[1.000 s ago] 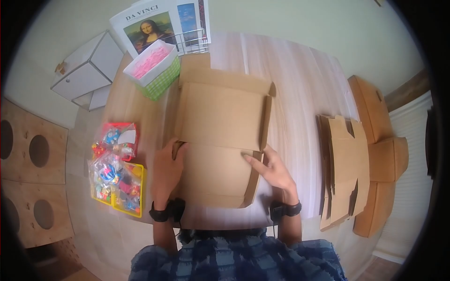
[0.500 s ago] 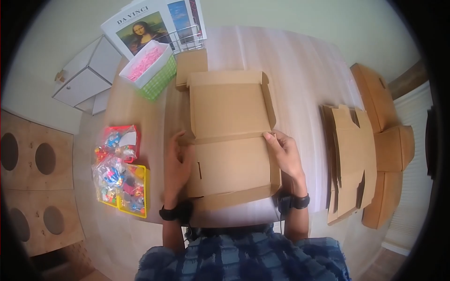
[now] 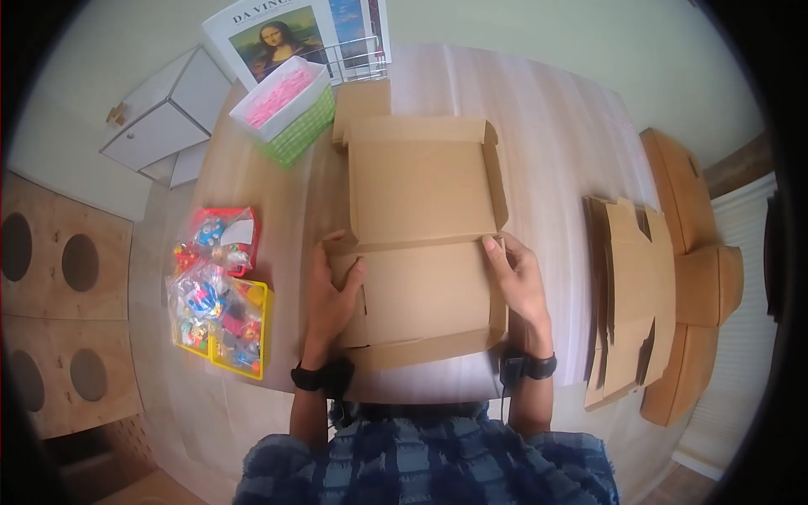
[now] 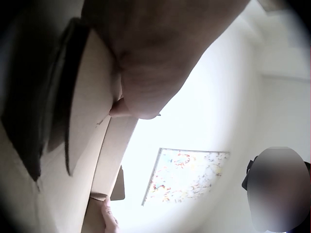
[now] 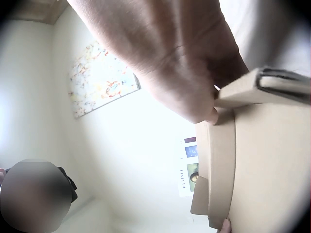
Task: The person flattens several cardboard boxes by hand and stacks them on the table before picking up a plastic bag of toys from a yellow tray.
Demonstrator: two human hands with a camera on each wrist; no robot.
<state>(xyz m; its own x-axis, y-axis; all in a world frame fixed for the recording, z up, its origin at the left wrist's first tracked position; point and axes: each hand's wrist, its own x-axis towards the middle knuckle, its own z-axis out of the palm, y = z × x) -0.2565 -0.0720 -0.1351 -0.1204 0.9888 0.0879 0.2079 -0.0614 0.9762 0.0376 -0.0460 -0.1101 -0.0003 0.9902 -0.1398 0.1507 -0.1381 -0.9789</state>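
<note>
A brown cardboard box [image 3: 429, 282] lies unfolded on the table in front of me, its lid [image 3: 421, 189] spread away from my body. My left hand [image 3: 334, 295] grips the left side of the base, thumb over the inner face and fingers outside. At the right side, near the lid's fold, my right hand [image 3: 523, 282] pinches the wall with the thumb on top. Up close in the left wrist view, the left hand [image 4: 160, 58] is against a raised cardboard flap [image 4: 90, 92]. The right wrist view has the right hand [image 5: 170, 58] at a folded side wall [image 5: 243, 92].
Red [image 3: 255, 244] and yellow [image 3: 268, 328] trays of bagged small toys sit at left. A green-checked basket [image 3: 299, 130] of pink paper shred stands back left by a Da Vinci book [image 3: 278, 42] and a small cardboard piece [image 3: 366, 101]. Flattened cardboard [image 3: 631, 295] is stacked at right.
The right hand has moved up the right wall to the fold corner, and the box has shifted right. The left hand loosened, then took hold of the left side again, thumb now inside.
</note>
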